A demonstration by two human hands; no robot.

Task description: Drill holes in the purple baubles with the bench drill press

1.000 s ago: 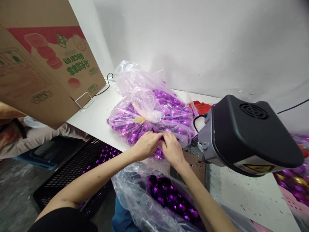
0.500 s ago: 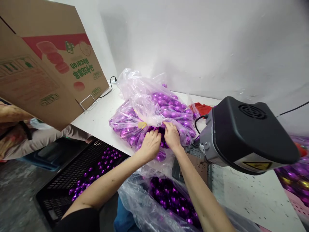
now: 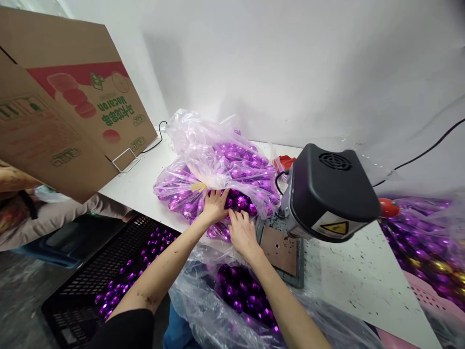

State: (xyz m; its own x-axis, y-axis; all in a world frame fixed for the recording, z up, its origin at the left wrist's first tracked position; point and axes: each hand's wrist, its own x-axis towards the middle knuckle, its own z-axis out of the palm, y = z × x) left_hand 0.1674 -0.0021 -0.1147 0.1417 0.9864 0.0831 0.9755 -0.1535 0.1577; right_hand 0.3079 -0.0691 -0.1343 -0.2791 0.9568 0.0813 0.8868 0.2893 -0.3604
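Note:
A clear plastic bag (image 3: 209, 165) full of shiny purple balls (image 3: 240, 155) lies on the white table, with a yellow tie (image 3: 198, 186) at its gathered part. My left hand (image 3: 215, 207) rests at a gap in the bag's near side, fingers stretched and apart. Just right of it, my right hand (image 3: 242, 233) lies over the near edge of the bag with its fingers spread. Dark purple balls (image 3: 240, 201) show uncovered in the gap beyond my fingertips. Under my forearms, a second open plastic bag (image 3: 203, 295) holds more purple balls (image 3: 243, 291).
A black machine head (image 3: 332, 189) stands at the right over a metal base with a brown plate (image 3: 279, 249). A black crate (image 3: 90, 271) of purple balls sits at lower left. Behind it are a cardboard box (image 3: 80, 111) and a seated person's leg (image 3: 72, 218).
The view has swung a little to the right. My right hand has drawn back from the bag's upper edge towards me. My left fingers have straightened, and more balls show in the gap.

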